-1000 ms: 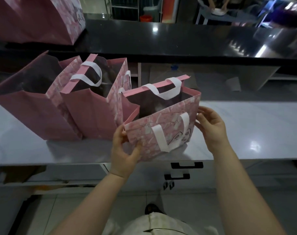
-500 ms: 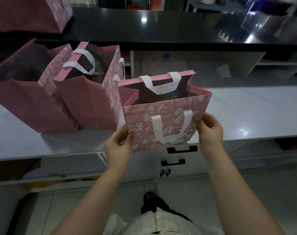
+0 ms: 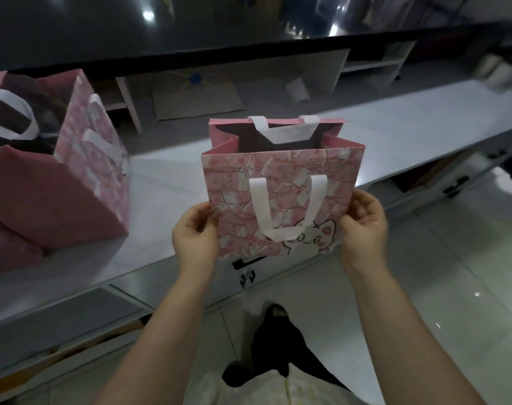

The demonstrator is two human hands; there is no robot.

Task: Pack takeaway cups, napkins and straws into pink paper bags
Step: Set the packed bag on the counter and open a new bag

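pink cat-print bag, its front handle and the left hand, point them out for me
pink cat-print bag (image 3: 281, 165), head view, upper part of the printed front panel
front handle (image 3: 284, 233), head view, bottom of the white loop
left hand (image 3: 195, 235), head view, back of the hand at the bag's side edge

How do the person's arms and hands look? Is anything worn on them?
Both arms are bare up to the frame edge, with no sleeves in view. The left hand and the right hand wear no gloves, and no ring, watch or bracelet is visible.

White counter (image 3: 424, 121) above black-handled drawers (image 3: 441, 182), glossy pale floor tiles (image 3: 453, 282)
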